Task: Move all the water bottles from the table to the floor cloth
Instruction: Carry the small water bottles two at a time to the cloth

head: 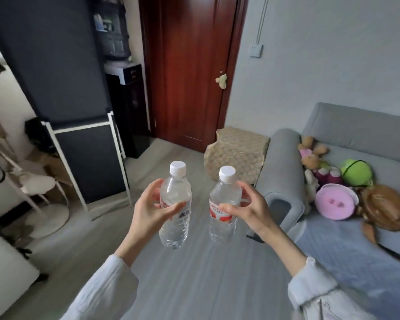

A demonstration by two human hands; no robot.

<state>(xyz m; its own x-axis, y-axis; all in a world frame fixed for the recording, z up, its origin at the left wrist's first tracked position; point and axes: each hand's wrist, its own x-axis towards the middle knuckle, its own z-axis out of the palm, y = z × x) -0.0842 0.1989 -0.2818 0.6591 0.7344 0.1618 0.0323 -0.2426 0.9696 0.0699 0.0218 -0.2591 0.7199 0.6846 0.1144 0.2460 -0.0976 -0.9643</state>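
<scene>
My left hand (151, 207) is curled round one water bottle (175, 205), my right hand (245, 207) round another bottle (223, 204); I hold both upright mid-frame above the grey floor (194, 273), with the sofa (333, 158) at right.

Both arms were stretched forward in pale sleeves. The left hand (151, 205) and the right hand (247, 205) each gripped one bottle — fingers and thumb curled round it, wrists bare.

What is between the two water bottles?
Nothing: in the head view, only bare grey floor shows through the gap between the left bottle and right bottle.
</scene>
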